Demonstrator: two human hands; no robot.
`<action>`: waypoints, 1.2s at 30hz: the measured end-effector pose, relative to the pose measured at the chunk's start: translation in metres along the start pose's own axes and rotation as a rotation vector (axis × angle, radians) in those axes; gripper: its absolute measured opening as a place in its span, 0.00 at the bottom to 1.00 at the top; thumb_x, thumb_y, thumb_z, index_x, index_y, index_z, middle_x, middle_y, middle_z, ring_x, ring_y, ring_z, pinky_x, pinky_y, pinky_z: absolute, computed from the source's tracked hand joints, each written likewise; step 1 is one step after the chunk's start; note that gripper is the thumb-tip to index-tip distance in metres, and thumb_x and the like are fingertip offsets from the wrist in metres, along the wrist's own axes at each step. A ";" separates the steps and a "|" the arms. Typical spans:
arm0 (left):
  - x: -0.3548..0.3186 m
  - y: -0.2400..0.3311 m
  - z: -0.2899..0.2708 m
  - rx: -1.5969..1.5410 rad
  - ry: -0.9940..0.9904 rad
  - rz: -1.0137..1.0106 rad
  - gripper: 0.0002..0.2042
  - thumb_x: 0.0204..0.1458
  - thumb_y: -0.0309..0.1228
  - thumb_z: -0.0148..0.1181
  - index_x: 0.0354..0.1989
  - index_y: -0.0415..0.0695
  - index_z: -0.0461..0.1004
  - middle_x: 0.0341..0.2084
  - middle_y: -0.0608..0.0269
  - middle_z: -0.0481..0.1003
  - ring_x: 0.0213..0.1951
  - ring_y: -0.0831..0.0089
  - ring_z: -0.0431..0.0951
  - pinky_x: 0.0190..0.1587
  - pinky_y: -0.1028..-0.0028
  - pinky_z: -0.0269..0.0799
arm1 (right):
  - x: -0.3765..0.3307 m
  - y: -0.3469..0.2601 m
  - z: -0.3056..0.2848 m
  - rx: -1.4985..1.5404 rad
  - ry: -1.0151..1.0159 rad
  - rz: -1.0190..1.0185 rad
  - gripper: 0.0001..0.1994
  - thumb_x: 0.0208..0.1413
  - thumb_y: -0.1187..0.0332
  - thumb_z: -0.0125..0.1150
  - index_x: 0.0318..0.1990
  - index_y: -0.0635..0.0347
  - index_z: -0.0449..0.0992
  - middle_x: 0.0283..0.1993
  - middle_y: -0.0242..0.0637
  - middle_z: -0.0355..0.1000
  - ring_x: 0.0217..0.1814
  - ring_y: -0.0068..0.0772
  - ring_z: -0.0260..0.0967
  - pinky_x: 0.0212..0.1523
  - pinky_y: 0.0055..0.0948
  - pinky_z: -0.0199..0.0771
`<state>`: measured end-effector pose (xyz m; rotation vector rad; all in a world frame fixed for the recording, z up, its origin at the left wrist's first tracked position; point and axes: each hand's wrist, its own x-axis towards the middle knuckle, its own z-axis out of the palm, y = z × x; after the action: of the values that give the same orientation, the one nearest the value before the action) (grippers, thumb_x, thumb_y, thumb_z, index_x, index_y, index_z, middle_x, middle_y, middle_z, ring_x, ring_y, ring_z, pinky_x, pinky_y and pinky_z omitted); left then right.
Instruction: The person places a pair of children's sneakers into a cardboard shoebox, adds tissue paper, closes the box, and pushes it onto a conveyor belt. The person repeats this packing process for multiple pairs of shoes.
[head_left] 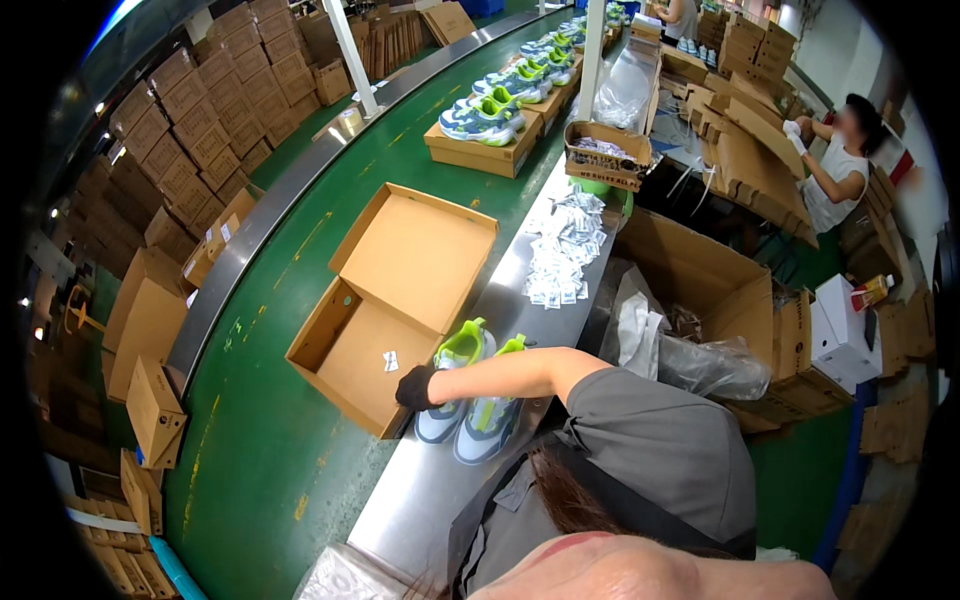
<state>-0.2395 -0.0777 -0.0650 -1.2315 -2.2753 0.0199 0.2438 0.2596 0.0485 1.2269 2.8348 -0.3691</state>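
My right hand point(415, 388), in a black glove, reaches over the near right wall of an open cardboard shoe box point(345, 340). Its fingers look curled together, and whatever they hold is hidden. A small white sachet point(390, 361) lies on the box's bottom, just beyond the glove. The box's lid point(415, 250) is folded back on its far side. Under my forearm, a pair of grey-blue sneakers point(487, 430) with lime-green linings stands beside the box on the metal ledge; my arm covers part of them. My left hand does not show.
Loose sachets point(565, 245) are heaped on the metal ledge point(400, 510), below a small carton point(605, 155). More sneakers point(485, 115) sit on boxes along the green conveyor point(240, 420). A large carton point(700, 270) stands at right; beyond it a person point(840, 170) handles cardboard.
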 end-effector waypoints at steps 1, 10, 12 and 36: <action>-0.010 -0.013 0.007 0.087 0.020 0.052 0.22 0.52 0.45 0.44 0.52 0.44 0.62 0.41 0.47 0.70 0.37 0.55 0.71 0.39 0.54 0.65 | -0.003 -0.003 -0.004 0.044 -0.017 0.024 0.11 0.46 0.67 0.46 0.35 0.48 0.74 0.33 0.41 0.73 0.38 0.43 0.72 0.35 0.43 0.70; -0.012 -0.038 0.024 0.146 -0.144 -0.078 0.20 0.53 0.42 0.43 0.50 0.45 0.65 0.41 0.48 0.70 0.37 0.56 0.72 0.38 0.55 0.66 | -0.006 -0.011 -0.008 0.012 -0.087 0.070 0.12 0.47 0.67 0.45 0.39 0.48 0.73 0.36 0.41 0.72 0.42 0.43 0.70 0.39 0.41 0.68; 0.004 -0.063 0.009 0.125 -0.149 -0.183 0.18 0.53 0.39 0.42 0.49 0.42 0.65 0.41 0.48 0.70 0.38 0.57 0.72 0.40 0.59 0.67 | -0.004 -0.019 -0.015 0.036 -0.089 0.046 0.12 0.47 0.67 0.45 0.38 0.49 0.74 0.36 0.41 0.72 0.42 0.43 0.70 0.39 0.40 0.69; 0.208 0.394 -0.283 -0.765 -0.107 0.547 0.23 0.50 0.38 0.53 0.51 0.36 0.62 0.53 0.42 0.57 0.58 0.51 0.54 0.57 0.53 0.47 | 0.020 0.161 -0.118 1.364 1.140 0.601 0.14 0.44 0.64 0.61 0.34 0.58 0.64 0.27 0.33 0.64 0.27 0.24 0.60 0.25 0.27 0.66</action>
<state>0.1074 0.2460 0.1668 -2.2543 -2.0012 -0.6461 0.3539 0.4076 0.1275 3.1478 2.2010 -2.3925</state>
